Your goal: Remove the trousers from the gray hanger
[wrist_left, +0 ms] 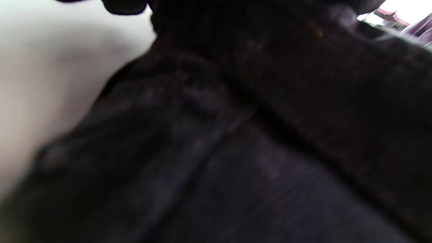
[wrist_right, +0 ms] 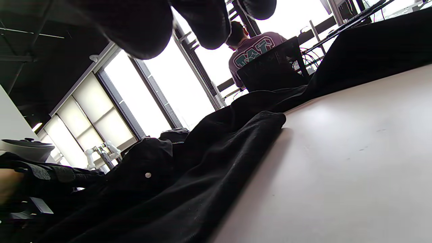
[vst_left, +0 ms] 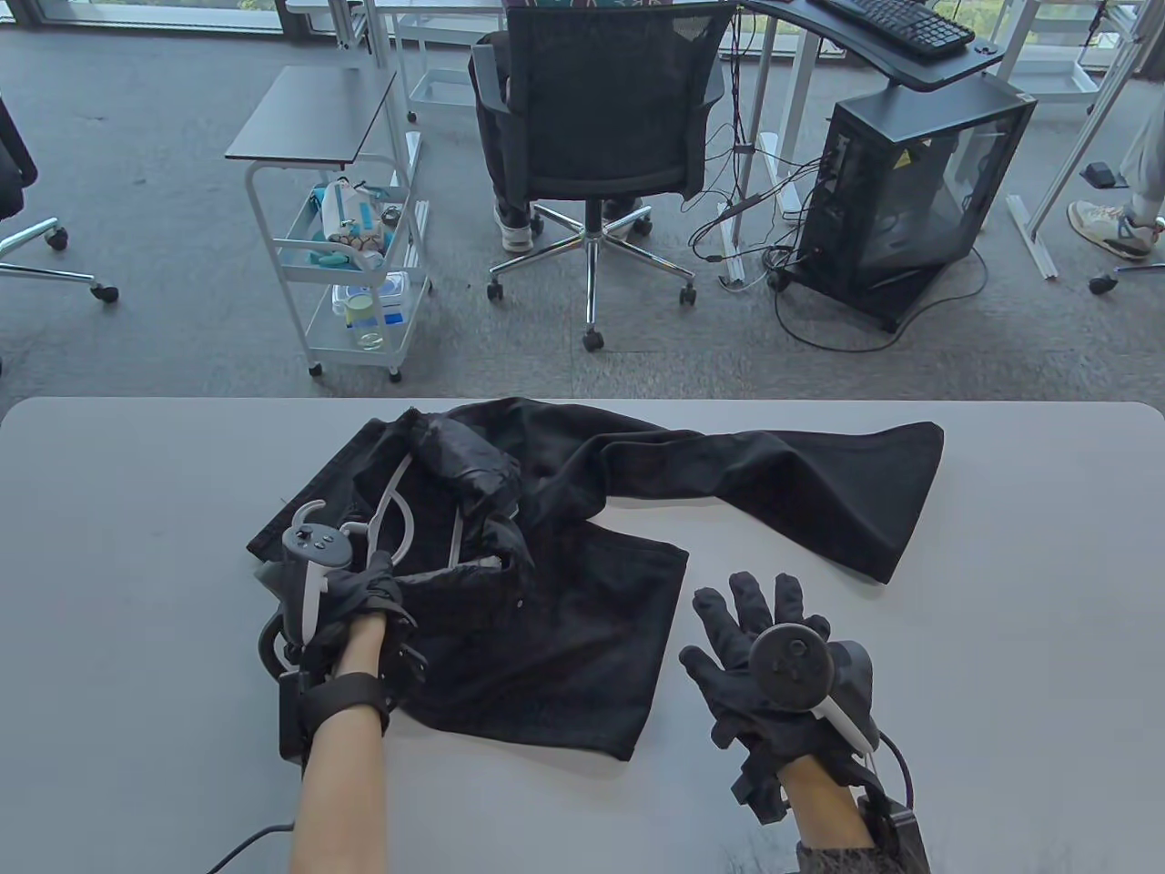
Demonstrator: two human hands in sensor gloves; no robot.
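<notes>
trousers still caught on hanger as one hand took hold

black trousers (vst_left: 582,564) lay crumpled across the pale surface (vst_left: 1019,564), one leg stretched toward the far right, the waist bunched at the left where the gray hanger (vst_left: 400,514) remained threaded through the cloth, its hook and curved arms showing among the folds. the left hand (vst_left: 359,596) sat at the hanger's neck, its fingers (vst_left: 378,583) curled in a close grip there, apparently to pin the frame so the fabric could be drawn off it; whether they also held cloth could not be told, and the left wrist view showed only blurred dark fabric. the right hand (vst_left: 774,674) hovered just beside the folded lower edge of the trousers, its fingers (vst_left: 755,605) spread wide and holding nothing, seemingly poised to take the garment. in the room beyond, a person sat in a black office chair (vst_left: 605,118) near a white trolley (vst_left: 350,264) and a computer tower (vst_left: 901,200).
</notes>
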